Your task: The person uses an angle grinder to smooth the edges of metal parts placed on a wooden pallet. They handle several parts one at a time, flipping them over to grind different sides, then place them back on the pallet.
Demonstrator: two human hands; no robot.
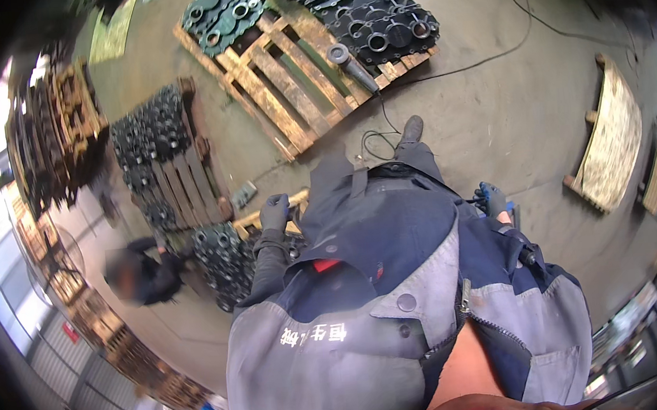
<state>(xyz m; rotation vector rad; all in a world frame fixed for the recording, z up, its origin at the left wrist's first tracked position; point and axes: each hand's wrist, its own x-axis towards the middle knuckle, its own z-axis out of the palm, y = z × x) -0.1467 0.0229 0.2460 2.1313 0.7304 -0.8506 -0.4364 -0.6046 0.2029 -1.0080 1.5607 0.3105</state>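
My left hand (pixel 274 211), in a dark grey glove, hangs beside my left hip with its fingers curled in. Nothing shows in it. My right hand (pixel 491 200), in a dark glove with blue on it, is by my right hip, its fingers bent; what they hold, if anything, I cannot make out. Ahead of my feet, an angle grinder (pixel 354 68) lies on the near edge of a wooden pallet (pixel 286 72), its cord trailing onto the floor. Dark green metal plates with round holes (pixel 226 15) and black ones (pixel 379 25) are stacked on that pallet.
A black cord (pixel 473 66) runs rightward and loops near my shoe (pixel 413 129). At left, a pallet carries dark metal parts (pixel 148 131); more parts (pixel 223 265) lie near a crouching or bending co-worker (pixel 143 274). A wooden pallet (pixel 612 137) is on the right.
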